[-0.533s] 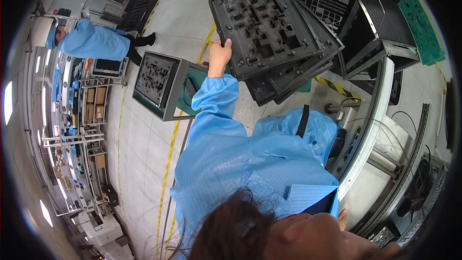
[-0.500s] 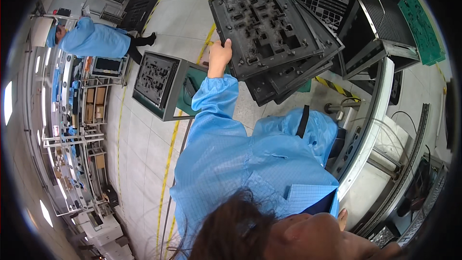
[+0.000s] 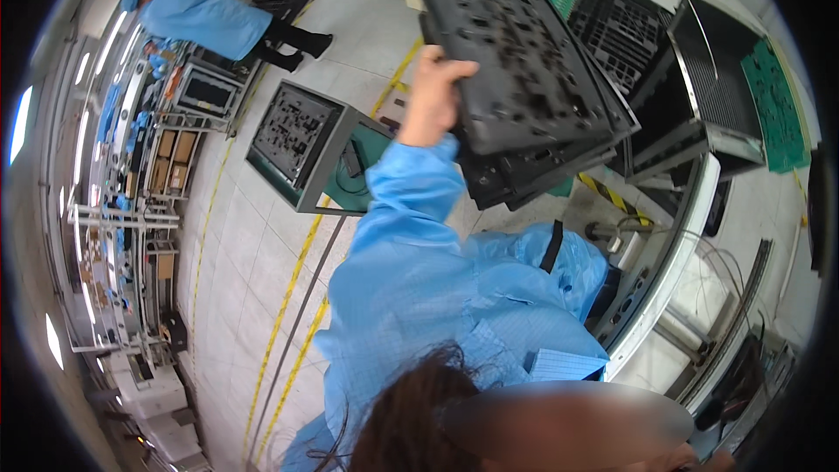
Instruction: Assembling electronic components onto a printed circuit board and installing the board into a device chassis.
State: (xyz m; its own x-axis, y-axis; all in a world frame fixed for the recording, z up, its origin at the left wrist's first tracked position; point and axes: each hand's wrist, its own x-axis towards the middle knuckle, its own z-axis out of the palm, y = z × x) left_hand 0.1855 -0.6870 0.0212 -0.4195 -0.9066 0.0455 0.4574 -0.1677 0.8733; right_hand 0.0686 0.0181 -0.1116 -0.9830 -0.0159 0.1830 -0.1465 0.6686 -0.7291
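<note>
My left hand [image 3: 430, 96] is closed on the near left edge of a black tray [image 3: 489, 109], its thumb lying on the upper face. The rectangular tray has a raised rim and many cutouts and recesses, slightly blurred. More black trays [image 3: 524, 177] lie fanned out beneath it, turned at a different angle. My left arm in a blue sleeve [image 3: 411, 197] reaches out to the tray. Only the bunched blue sleeve [image 3: 578, 267] shows on my right side, and my right hand is not in view.
A grey open-sided box [image 3: 328, 122] with another black tray stands on the tiled floor. To the right are a black slotted rack [image 3: 721, 61], green boards [image 3: 773, 105] and a metal rail [image 3: 673, 253]. A co-worker in blue [image 3: 205, 17] stands at the far left.
My left hand and the upper tray have moved right, and the tray's tilt has changed. The whole view has shifted a little. The co-worker has shifted right in the picture.
</note>
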